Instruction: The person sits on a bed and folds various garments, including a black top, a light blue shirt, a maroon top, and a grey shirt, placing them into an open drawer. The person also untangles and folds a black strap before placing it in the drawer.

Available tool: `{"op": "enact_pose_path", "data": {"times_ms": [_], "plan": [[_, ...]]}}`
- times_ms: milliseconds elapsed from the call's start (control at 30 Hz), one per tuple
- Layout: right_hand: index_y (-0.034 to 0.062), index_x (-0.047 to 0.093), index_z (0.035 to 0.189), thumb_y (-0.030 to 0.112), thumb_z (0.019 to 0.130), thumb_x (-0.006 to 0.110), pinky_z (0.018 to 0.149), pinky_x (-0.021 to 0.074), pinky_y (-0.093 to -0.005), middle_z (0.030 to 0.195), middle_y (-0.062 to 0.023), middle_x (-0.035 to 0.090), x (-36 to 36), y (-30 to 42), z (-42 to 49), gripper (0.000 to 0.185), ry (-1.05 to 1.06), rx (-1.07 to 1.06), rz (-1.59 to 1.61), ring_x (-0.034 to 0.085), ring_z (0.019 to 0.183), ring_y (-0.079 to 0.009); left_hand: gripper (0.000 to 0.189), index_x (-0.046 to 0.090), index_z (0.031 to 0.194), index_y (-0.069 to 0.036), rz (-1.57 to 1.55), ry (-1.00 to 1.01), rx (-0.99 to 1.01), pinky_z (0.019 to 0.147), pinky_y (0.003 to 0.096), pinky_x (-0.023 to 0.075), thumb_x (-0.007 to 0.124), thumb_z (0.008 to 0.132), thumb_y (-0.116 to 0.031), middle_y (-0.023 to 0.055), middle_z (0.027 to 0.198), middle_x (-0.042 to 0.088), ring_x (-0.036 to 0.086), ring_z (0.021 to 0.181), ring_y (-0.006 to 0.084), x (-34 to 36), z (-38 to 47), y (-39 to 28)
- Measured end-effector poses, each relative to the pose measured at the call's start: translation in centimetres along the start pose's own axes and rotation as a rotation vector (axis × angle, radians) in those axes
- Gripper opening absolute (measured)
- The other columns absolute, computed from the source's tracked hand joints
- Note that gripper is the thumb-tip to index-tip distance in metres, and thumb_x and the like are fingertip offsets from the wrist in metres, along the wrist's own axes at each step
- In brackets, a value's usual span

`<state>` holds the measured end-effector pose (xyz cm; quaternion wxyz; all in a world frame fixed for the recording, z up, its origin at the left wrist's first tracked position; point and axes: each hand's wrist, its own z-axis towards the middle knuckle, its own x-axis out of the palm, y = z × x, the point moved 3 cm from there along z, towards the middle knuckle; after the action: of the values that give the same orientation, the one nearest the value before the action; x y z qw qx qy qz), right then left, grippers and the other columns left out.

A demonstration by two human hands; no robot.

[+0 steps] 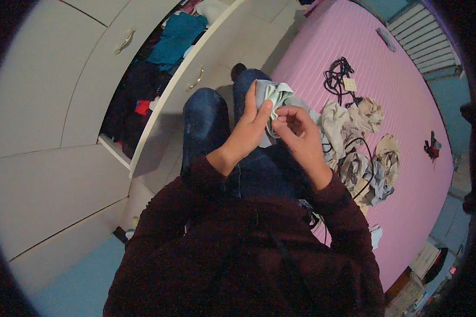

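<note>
Both my hands hold a pale green and grey piece of cloth (278,95) above my lap. My left hand (249,126) wraps round its left side, with the thumb pressed on the folds. The fingertips of my right hand (300,128) pinch its lower right edge. More grey cloth shows behind my right hand, by my thigh. Close to the right lies a pile of crumpled beige and grey cloths (355,158) on the pink striped bedspread (416,190), with a black cord looped over it.
On the left, a drawer (194,51) stands pulled out, with teal cloth (178,37) and dark clothes inside. A coiled black cable (337,77) lies on the bed beyond the pile. A grey item (386,39) and a small dark and red item (432,147) rest near its far edge.
</note>
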<state>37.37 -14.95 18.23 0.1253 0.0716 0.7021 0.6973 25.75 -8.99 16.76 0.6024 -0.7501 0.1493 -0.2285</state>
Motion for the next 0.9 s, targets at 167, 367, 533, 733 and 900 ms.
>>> {"op": "enact_pose_path", "data": {"times_ms": [167, 367, 533, 733, 900], "plan": [[0.0006, 0.05, 0.102, 0.016, 0.079, 0.068, 0.066, 0.0449, -0.0225, 0.089, -0.0037, 0.055, 0.5, 1.5, 1.5, 0.033, -0.006, 0.097, 0.102, 0.051, 0.076, -0.0077, 0.057, 0.007, 0.14, -0.002, 0.041, -0.078, 0.163, 0.103, 0.0313, 0.0237, 0.039, 0.095, -0.018, 0.0181, 0.138, 0.025, 0.03, 0.126, 0.0249, -0.6, -0.1, -1.3], [-0.0009, 0.051, 0.101, 0.017, 0.079, 0.067, 0.065, 0.0454, -0.0218, 0.084, -0.0034, 0.057, 1.7, 2.1, 2.9, 0.032, -0.017, 0.046, -0.055, 0.052, 0.072, -0.0077, 0.057, 0.006, 0.14, -0.003, 0.131, -0.087, 0.354, 0.104, 0.034, 0.0216, 0.037, 0.092, -0.008, 0.0206, 0.138, 0.023, 0.028, 0.127, 0.0269, -1.1, -0.4, -1.8], [-0.0018, 0.056, 0.093, 0.016, 0.081, 0.065, 0.064, 0.0451, -0.0216, 0.08, -0.0025, 0.058, 2.1, 1.7, 3.1, 0.023, -0.002, 0.075, 0.089, 0.053, 0.068, -0.0082, 0.057, 0.008, 0.139, -0.003, 0.084, -0.136, 0.376, 0.105, 0.0346, 0.0199, 0.038, 0.09, -0.006, 0.0201, 0.137, 0.023, 0.025, 0.129, 0.0268, -1.8, -0.2, -2.1], [-0.0015, 0.057, 0.097, 0.019, 0.084, 0.061, 0.058, 0.0422, -0.0211, 0.073, -0.0019, 0.057, 1.8, 1.5, 3.3, 0.025, -0.054, 0.117, -0.102, 0.05, 0.064, -0.0063, 0.053, 0.016, 0.136, -0.001, 0.279, -0.139, 0.47, 0.106, 0.0343, 0.0186, 0.038, 0.089, -0.005, 0.0182, 0.137, 0.025, 0.026, 0.128, 0.027, -1.5, -0.8, -2.8], [-0.0009, 0.057, 0.091, 0.02, 0.085, 0.06, 0.053, 0.0398, -0.0221, 0.068, -0.0007, 0.055, 2.1, 1.9, 3.3, 0.022, -0.071, 0.048, -0.12, 0.048, 0.061, -0.0057, 0.05, 0.018, 0.135, 0.0, 0.28, -0.157, 0.489, 0.105, 0.0337, 0.0202, 0.037, 0.089, -0.005, 0.0178, 0.136, 0.027, 0.027, 0.127, 0.0266, -1.7, -1.0, -2.7]]}}
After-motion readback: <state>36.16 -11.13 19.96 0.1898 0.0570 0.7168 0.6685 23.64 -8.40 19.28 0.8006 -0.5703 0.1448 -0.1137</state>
